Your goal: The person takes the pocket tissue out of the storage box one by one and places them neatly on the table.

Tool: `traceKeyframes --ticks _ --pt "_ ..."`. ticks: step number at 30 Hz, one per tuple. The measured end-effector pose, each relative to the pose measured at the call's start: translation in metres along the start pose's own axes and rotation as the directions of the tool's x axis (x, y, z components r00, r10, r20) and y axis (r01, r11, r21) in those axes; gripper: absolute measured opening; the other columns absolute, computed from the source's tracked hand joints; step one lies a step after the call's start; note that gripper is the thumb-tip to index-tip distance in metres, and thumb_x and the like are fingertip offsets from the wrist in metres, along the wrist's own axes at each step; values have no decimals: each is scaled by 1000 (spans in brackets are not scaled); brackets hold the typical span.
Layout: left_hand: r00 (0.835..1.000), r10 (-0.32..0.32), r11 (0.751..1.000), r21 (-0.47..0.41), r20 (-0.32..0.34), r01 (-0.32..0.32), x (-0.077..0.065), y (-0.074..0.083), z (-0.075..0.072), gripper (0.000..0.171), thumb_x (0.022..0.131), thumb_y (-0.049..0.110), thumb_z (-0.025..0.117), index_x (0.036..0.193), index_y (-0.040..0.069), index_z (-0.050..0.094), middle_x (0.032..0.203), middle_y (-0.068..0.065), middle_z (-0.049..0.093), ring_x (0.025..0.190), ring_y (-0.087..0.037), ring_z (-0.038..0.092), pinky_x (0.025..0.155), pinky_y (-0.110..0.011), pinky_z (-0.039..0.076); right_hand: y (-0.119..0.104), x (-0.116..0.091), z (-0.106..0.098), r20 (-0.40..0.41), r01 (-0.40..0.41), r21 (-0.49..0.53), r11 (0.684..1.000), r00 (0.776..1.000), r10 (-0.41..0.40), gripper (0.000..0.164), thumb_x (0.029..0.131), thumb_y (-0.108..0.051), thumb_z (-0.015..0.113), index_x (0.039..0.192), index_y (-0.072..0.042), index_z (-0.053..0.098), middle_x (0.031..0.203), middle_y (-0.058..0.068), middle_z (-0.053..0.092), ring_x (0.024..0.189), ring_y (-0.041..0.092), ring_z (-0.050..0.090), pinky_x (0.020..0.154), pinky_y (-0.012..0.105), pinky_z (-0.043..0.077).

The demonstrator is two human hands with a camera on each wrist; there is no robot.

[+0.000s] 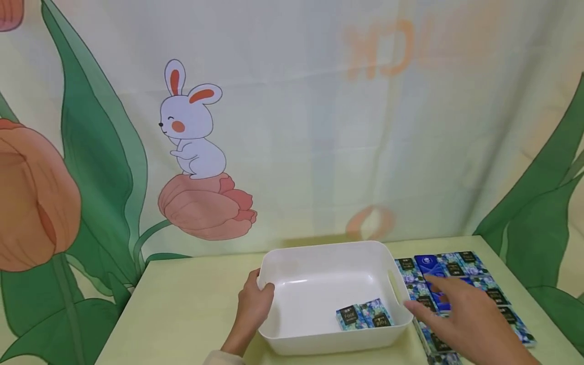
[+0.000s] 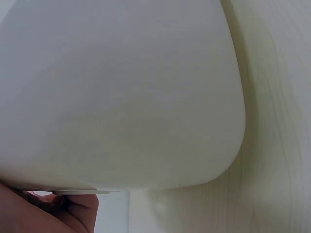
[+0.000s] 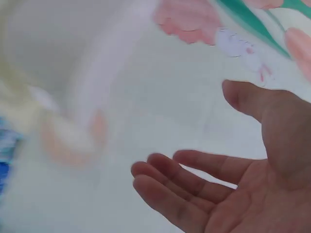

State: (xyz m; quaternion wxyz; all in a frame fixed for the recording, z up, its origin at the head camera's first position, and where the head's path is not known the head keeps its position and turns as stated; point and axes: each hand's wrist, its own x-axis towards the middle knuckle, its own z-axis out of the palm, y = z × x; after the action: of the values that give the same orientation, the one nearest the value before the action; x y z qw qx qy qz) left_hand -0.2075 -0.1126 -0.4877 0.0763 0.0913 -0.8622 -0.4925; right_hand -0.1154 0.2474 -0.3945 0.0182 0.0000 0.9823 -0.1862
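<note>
A white plastic bin [image 1: 315, 271] with handle slots stands on the table. My left hand [image 1: 253, 304] grips its left rim, thumb over the edge; in the left wrist view, the fingers [image 2: 81, 211] curl at the handle under the bin's outer wall. Two small floral packets [image 1: 350, 317] with black labels lie inside, at the front right. My right hand [image 1: 470, 317] hovers just right of the bin over rows of similar packets [image 1: 495, 295], partly hiding them. The right wrist view shows that palm [image 3: 252, 199] with nothing in it, fingers loosely extended and thumb apart.
A plain dark-blue packet [image 1: 428, 261] lies among the floral rows on the right. The pale table [image 1: 182, 309] ends at the back against a curtain [image 1: 292, 126] printed with a rabbit and tulips. The bin's right wall stands close beside the packets.
</note>
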Motion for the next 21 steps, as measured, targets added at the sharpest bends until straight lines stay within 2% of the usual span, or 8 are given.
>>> traceKeyframes --ticks 2,4,7,10,13,15,17,21 --pt "1000 -6 1000 0 4 6 0 -2 2 53 87 15 55 138 0 53 123 -27 63 91 -35 64 62 -47 54 -23 16 -16 -71 146 32 989 987 -144 92 85 -73 62 133 5 62 114 21 69 94 34 68 76 56 54" --pt "1000 -10 1000 0 10 10 0 -3 5 53 87 15 55 138 1 53 122 -27 64 90 -34 65 61 -46 55 -41 35 -20 -83 244 47 969 967 -239 83 87 -65 66 131 5 63 112 17 70 94 30 68 77 52 54" --pt "1000 -1 1000 8 17 1 2 -3 8 52 88 16 56 139 1 54 122 -26 64 91 -34 64 61 -46 54 -63 61 -11 -26 295 63 953 955 -294 78 87 -57 72 130 7 62 113 19 70 100 33 67 82 53 54" --pt "1000 11 1000 17 19 -11 4 -1 11 52 89 16 56 138 1 53 123 -26 64 94 -36 64 63 -47 54 -76 81 12 65 309 33 950 948 -311 76 84 -54 76 125 8 64 113 20 69 104 36 65 87 52 52" --pt "1000 18 1000 14 19 -18 3 3 11 52 89 16 56 138 0 53 122 -27 64 94 -37 65 64 -48 54 -81 90 41 173 289 -1 957 943 -285 63 80 -53 80 105 4 69 98 15 68 91 33 64 82 49 52" --pt "1000 17 1000 10 20 -17 2 5 11 51 89 15 56 138 0 53 122 -27 64 93 -36 65 63 -48 54 -80 91 59 241 266 -17 964 937 -254 56 77 -53 82 90 -2 66 85 9 62 79 27 61 74 46 52" --pt "1000 15 1000 3 24 -15 1 6 12 52 89 16 56 138 0 53 121 -27 64 92 -35 65 62 -47 54 -78 91 73 311 234 -22 972 926 -215 52 75 -52 84 83 -6 60 78 6 56 71 23 57 69 44 50" --pt "999 22 1000 -3 27 -22 0 10 12 52 89 16 56 138 -1 53 119 -27 65 91 -36 65 61 -48 54 -71 92 94 379 216 -22 976 905 -192 51 72 -47 87 80 -6 58 73 6 55 67 22 57 66 43 51"
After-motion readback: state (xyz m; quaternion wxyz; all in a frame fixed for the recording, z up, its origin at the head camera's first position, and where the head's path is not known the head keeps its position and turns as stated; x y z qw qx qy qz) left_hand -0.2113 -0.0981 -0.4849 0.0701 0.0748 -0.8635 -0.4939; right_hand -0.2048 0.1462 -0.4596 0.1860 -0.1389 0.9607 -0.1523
